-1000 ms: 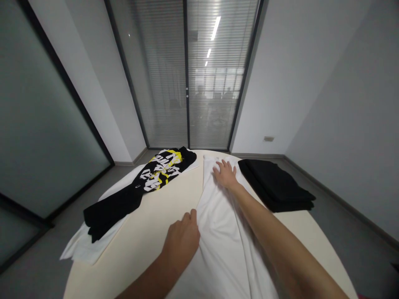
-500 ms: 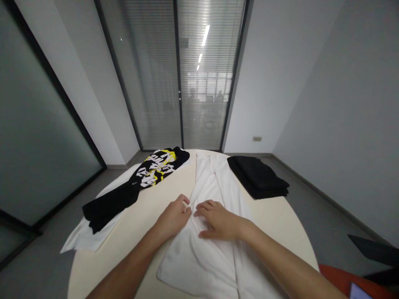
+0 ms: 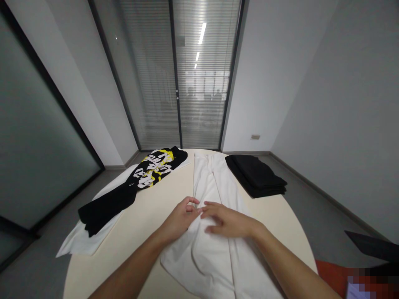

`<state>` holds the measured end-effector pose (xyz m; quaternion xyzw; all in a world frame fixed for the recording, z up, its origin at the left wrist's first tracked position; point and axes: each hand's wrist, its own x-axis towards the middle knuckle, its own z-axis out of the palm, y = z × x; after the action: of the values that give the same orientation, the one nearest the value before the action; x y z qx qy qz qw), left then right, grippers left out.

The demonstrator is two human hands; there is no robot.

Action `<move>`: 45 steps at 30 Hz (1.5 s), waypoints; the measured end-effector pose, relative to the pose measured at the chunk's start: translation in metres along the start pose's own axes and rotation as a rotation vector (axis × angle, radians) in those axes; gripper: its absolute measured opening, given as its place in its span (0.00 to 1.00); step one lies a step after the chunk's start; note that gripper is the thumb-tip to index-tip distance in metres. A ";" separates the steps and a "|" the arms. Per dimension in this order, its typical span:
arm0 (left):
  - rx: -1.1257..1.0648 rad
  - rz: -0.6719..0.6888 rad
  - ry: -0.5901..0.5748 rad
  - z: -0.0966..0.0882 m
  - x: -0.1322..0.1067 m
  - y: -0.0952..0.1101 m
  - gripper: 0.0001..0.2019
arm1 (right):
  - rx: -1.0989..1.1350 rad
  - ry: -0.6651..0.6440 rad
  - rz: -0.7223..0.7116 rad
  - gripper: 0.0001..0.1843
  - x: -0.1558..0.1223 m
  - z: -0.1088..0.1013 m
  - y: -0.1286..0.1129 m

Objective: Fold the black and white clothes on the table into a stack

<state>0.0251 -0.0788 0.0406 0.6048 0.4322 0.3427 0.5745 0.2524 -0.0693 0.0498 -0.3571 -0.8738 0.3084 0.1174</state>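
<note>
A white garment (image 3: 215,182) lies stretched along the middle of a round cream table (image 3: 146,211). Both my hands meet on its left edge near the middle. My left hand (image 3: 181,218) has its fingers curled in a pinch on the cloth's edge. My right hand (image 3: 226,220) lies on the white garment with fingers stretched toward the left hand, fingertips almost touching it.
A black garment with white and yellow print (image 3: 137,180) lies on a white cloth (image 3: 84,238) at the table's left. A folded black stack (image 3: 255,176) sits at the right. Glass doors with blinds (image 3: 177,74) stand behind. An orange object (image 3: 330,274) shows at the lower right.
My right hand came back from the garment's far end to the middle, beside my left hand. The left hand moved up the cloth's edge and now pinches it, lifting a fold.
</note>
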 end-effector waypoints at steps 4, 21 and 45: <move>0.031 -0.085 -0.219 0.004 -0.007 -0.001 0.24 | -0.011 0.321 0.130 0.14 -0.001 -0.007 0.016; 0.218 -0.162 -0.615 -0.014 -0.023 0.026 0.17 | -0.086 0.347 0.062 0.10 0.014 0.003 0.020; 0.294 -0.475 -0.770 -0.023 -0.022 0.011 0.32 | -0.019 0.165 -0.126 0.15 0.000 -0.008 0.014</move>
<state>-0.0029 -0.0893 0.0556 0.6472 0.3580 -0.1118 0.6637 0.2636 -0.0576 0.0471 -0.3270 -0.8848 0.2615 0.2047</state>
